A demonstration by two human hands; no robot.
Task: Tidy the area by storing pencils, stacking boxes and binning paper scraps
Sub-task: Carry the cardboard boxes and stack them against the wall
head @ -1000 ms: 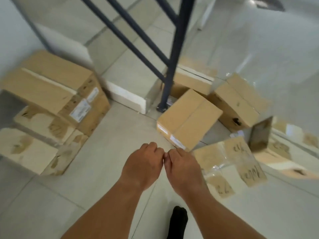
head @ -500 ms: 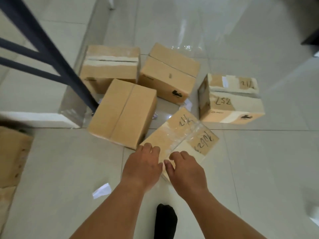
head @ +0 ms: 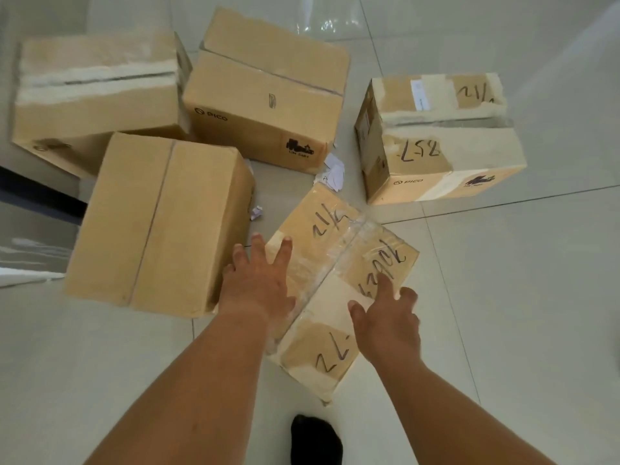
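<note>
The taped box (head: pixel 335 290) lies on the floor at lower centre of the frame, turned cornerwise to the viewer. It is tan cardboard, with clear tape wrinkled along its top seam, pale patches where the paper skin has torn away, and dark handwritten figures on the top and the near side.

The left hand (head: pixel 256 283) is over the box's left edge with its fingers straight and spread. The right hand (head: pixel 389 320) is over the near right part of the top, its index finger extended and the others loosely bent. Neither hand grips anything; whether they touch the cardboard cannot be told.

Just left of the taped box stands the plain box (head: pixel 157 223), unmarked, with one seam down its top. Between these two a small scrap (head: pixel 256 213) of crumpled white paper lies on the tiles. More white scraps (head: pixel 333 174) lie just above the taped box's far corner.

Three further boxes fill the upper half of the frame:
- Upper left: the torn box (head: pixel 97 92), with a white ragged strip along its seam.
- Upper centre: the PICO box (head: pixel 265 95), with a printed logo and a black label.
- Upper right: the marked box (head: pixel 439 139), handwritten, with torn patches.

The floor (head: pixel 520 297) is pale glossy tile. A black-socked foot (head: pixel 315 441) shows at the bottom edge.
</note>
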